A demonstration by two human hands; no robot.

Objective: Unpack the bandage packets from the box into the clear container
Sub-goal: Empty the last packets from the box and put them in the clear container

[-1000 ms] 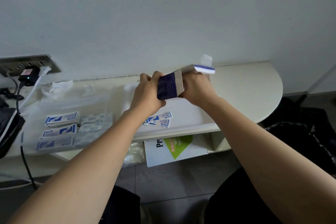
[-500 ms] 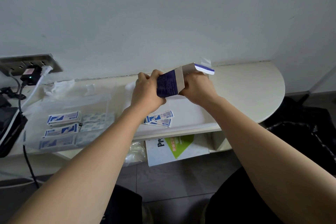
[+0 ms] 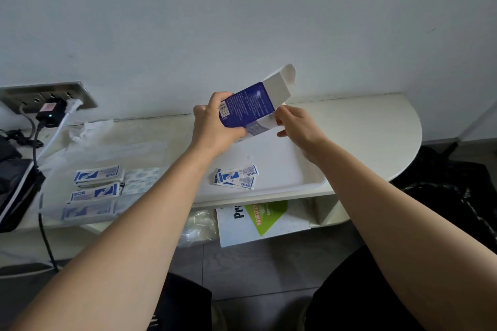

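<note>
1 head-worn wide-angle view looks forward and down, near the white shelf [image 3: 376,126] against the wall [image 3: 242,21].

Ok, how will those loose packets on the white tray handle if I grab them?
The packets look flat and thin, so probably light and slightly floppy. They overlap in a loose fan, so a pinch may lift only the top ones. On the smooth white tray they would likely slide when pushed.
</note>
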